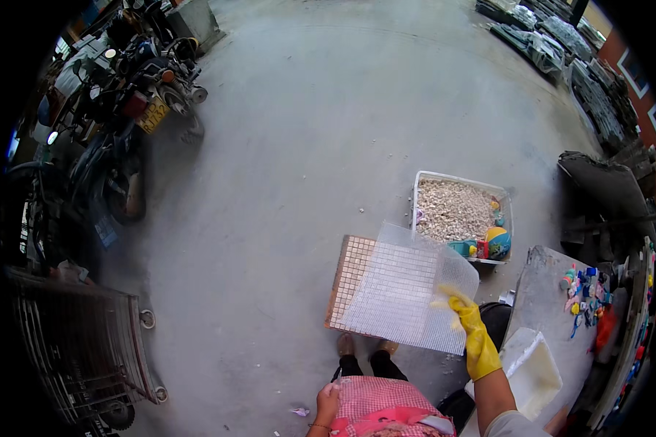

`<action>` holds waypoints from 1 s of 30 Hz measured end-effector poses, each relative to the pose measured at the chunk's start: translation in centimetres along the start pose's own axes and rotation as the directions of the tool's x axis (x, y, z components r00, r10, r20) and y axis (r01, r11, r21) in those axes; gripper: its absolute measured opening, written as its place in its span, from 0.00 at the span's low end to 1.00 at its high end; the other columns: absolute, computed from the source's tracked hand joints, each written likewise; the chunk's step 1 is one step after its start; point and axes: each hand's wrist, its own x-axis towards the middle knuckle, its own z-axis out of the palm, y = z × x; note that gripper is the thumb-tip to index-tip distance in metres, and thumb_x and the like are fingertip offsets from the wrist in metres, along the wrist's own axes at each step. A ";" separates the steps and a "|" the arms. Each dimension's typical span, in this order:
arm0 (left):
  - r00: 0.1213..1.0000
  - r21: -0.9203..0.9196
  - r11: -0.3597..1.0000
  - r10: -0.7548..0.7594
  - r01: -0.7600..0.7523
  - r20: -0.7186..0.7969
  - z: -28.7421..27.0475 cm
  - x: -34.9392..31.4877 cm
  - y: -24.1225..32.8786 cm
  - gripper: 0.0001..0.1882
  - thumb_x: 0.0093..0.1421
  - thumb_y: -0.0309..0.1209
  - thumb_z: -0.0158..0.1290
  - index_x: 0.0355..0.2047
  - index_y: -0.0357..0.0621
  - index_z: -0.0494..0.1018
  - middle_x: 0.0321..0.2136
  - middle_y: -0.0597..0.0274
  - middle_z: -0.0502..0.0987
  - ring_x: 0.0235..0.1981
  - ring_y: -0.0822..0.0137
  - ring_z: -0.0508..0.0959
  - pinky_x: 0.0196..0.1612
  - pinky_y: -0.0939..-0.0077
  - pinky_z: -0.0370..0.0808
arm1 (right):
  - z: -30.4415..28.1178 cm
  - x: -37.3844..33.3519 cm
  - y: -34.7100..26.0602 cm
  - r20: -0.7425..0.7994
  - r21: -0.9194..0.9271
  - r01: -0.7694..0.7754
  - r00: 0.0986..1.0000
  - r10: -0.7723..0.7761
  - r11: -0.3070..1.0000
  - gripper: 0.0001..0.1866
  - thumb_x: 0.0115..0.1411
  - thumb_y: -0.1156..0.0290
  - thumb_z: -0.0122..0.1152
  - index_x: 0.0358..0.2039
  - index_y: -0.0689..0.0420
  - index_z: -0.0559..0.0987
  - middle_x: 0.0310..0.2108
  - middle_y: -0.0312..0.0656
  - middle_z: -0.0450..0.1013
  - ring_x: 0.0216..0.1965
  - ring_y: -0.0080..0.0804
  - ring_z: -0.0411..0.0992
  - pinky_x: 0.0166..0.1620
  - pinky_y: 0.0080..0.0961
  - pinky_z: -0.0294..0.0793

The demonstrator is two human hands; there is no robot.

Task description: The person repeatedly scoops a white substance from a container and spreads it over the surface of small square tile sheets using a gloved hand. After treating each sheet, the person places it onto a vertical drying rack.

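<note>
My right hand point(474, 329), in a yellow rubber glove, grips the right side of a translucent white mesh sheet point(393, 298); its fingertips are smeared by motion. The sheet lies slanted across a board of small square mosaic tiles point(350, 273), covering most of it and curling at its right edge. Bare tiles in beige and brown rows show along the board's left side. My left hand point(328, 403) is closed beside the pink checked apron point(375, 393), left of the board's near edge. Something thin and dark sticks up from it, too small to name.
A white tub point(415, 197) of pebble-like pieces, toys and a ball point(497, 242) stands beyond the board. A grey table point(543, 291) at right bears small colourful items point(587, 295) and a white foam box point(536, 375). Motorcycles point(157, 95) and a metal cart point(80, 342) line the left.
</note>
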 end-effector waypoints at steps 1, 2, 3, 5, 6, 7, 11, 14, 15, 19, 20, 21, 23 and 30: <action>1.000 0.018 1.000 -0.008 0.008 -0.002 0.0 0.3 -0.2 0.11 0.61 0.33 0.43 0.25 0.41 0.70 0.14 0.72 0.66 0.15 0.80 0.63 0.19 0.84 0.60 | 0.2 0.9 1.3 0.007 0.073 -0.049 0.999 0.049 0.996 0.19 0.56 0.73 0.50 0.48 0.67 0.71 0.48 0.50 0.68 0.47 0.39 0.70 0.50 0.27 0.70; 1.000 0.037 0.999 -0.015 0.015 -0.003 0.0 0.7 -0.4 0.11 0.61 0.33 0.43 0.25 0.41 0.70 0.14 0.72 0.66 0.15 0.80 0.63 0.19 0.85 0.60 | 0.9 1.7 1.9 0.033 0.096 -0.064 0.998 0.061 0.993 0.20 0.56 0.73 0.51 0.48 0.67 0.71 0.48 0.51 0.68 0.47 0.39 0.70 0.49 0.27 0.71; 1.000 0.072 0.997 0.006 -0.006 -0.002 -0.1 1.2 -0.4 0.11 0.61 0.33 0.43 0.25 0.41 0.70 0.14 0.72 0.66 0.15 0.80 0.63 0.19 0.85 0.59 | 1.5 2.4 2.3 0.057 0.119 -0.079 0.996 0.073 0.990 0.20 0.55 0.73 0.52 0.48 0.67 0.71 0.48 0.51 0.67 0.47 0.39 0.70 0.49 0.27 0.71; 0.999 0.147 0.989 0.034 -0.034 0.005 -0.8 2.0 -0.9 0.11 0.61 0.33 0.43 0.25 0.41 0.69 0.14 0.72 0.66 0.16 0.80 0.63 0.19 0.84 0.59 | 2.3 3.6 3.7 0.076 0.168 -0.123 0.991 0.111 0.978 0.21 0.54 0.71 0.54 0.48 0.68 0.71 0.49 0.51 0.67 0.47 0.40 0.70 0.48 0.27 0.72; 1.000 0.127 0.992 0.030 -0.030 0.005 -1.2 2.7 -1.3 0.11 0.61 0.32 0.43 0.25 0.41 0.69 0.14 0.72 0.66 0.16 0.80 0.63 0.19 0.84 0.59 | 2.6 4.2 4.4 0.073 0.192 -0.143 0.989 0.131 0.971 0.22 0.54 0.70 0.55 0.49 0.68 0.70 0.49 0.52 0.66 0.47 0.40 0.70 0.48 0.28 0.72; 1.000 0.100 0.995 0.022 -0.023 0.006 -1.4 2.9 -1.7 0.11 0.61 0.32 0.43 0.25 0.41 0.69 0.14 0.72 0.66 0.16 0.81 0.63 0.19 0.84 0.59 | 2.6 4.9 5.1 0.070 0.209 -0.166 0.986 0.155 0.964 0.23 0.54 0.70 0.56 0.49 0.68 0.69 0.49 0.52 0.66 0.47 0.41 0.69 0.48 0.29 0.72; 0.993 0.087 0.990 -0.115 0.114 0.005 -2.3 3.5 -1.4 0.12 0.61 0.32 0.43 0.24 0.40 0.69 0.17 0.70 0.67 0.20 0.78 0.64 0.24 0.84 0.61 | 1.7 7.4 8.0 0.083 0.211 -0.185 0.982 0.171 0.960 0.23 0.53 0.69 0.57 0.48 0.69 0.70 0.50 0.53 0.66 0.47 0.43 0.69 0.49 0.30 0.72; 0.996 0.105 0.991 -0.085 0.085 -0.004 -2.7 4.1 -1.4 0.12 0.61 0.33 0.43 0.24 0.40 0.69 0.17 0.70 0.67 0.20 0.78 0.64 0.25 0.84 0.62 | 1.9 8.1 8.8 0.047 0.220 -0.179 0.984 0.173 0.959 0.22 0.53 0.70 0.56 0.47 0.69 0.70 0.50 0.53 0.66 0.47 0.43 0.70 0.49 0.30 0.72; 0.995 0.096 0.990 -0.100 0.099 0.004 -2.7 4.2 -1.3 0.12 0.61 0.33 0.43 0.25 0.40 0.69 0.17 0.71 0.67 0.18 0.79 0.63 0.23 0.84 0.60 | 1.8 8.3 9.0 0.047 0.228 -0.195 0.981 0.189 0.954 0.22 0.53 0.71 0.56 0.47 0.69 0.71 0.50 0.54 0.66 0.47 0.43 0.70 0.49 0.30 0.73; 0.992 0.047 0.992 -0.121 0.119 0.036 -2.8 4.3 -1.2 0.11 0.63 0.32 0.43 0.26 0.41 0.69 0.16 0.73 0.66 0.16 0.82 0.61 0.19 0.86 0.57 | 2.0 8.6 8.8 0.033 0.241 -0.216 0.976 0.214 0.946 0.21 0.54 0.71 0.55 0.47 0.69 0.70 0.49 0.53 0.67 0.46 0.42 0.71 0.48 0.29 0.73; 0.992 0.028 0.993 -0.115 0.114 0.044 -2.8 4.5 -1.3 0.11 0.63 0.32 0.43 0.26 0.42 0.69 0.16 0.73 0.65 0.16 0.82 0.60 0.19 0.87 0.56 | 3.1 8.4 7.9 0.024 0.222 -0.215 0.976 0.216 0.951 0.21 0.54 0.71 0.55 0.47 0.69 0.70 0.49 0.54 0.67 0.46 0.42 0.71 0.48 0.29 0.73; 0.988 0.031 0.989 -0.145 0.144 0.046 -2.9 4.5 -1.2 0.11 0.63 0.32 0.43 0.25 0.42 0.69 0.16 0.73 0.65 0.16 0.82 0.60 0.19 0.87 0.56 | 4.3 8.1 7.0 0.015 0.203 -0.216 0.976 0.217 0.955 0.21 0.54 0.71 0.54 0.48 0.69 0.70 0.49 0.54 0.67 0.45 0.41 0.71 0.48 0.30 0.73; 0.978 0.038 0.979 -0.200 0.198 0.053 -2.9 4.7 -0.6 0.11 0.62 0.32 0.43 0.25 0.42 0.68 0.16 0.73 0.65 0.16 0.82 0.60 0.19 0.87 0.56 | 5.6 7.8 5.9 0.000 0.177 -0.211 0.977 0.215 0.961 0.21 0.55 0.71 0.54 0.48 0.69 0.70 0.49 0.54 0.67 0.45 0.41 0.71 0.48 0.29 0.73; 0.983 0.024 0.985 -0.171 0.170 0.073 -2.6 5.6 -0.8 0.11 0.62 0.32 0.43 0.25 0.43 0.68 0.16 0.74 0.65 0.16 0.82 0.60 0.20 0.87 0.57 | 2.0 9.1 8.2 0.014 0.152 -0.175 0.985 0.175 0.973 0.21 0.54 0.65 0.57 0.45 0.66 0.74 0.47 0.52 0.69 0.42 0.37 0.73 0.41 0.21 0.76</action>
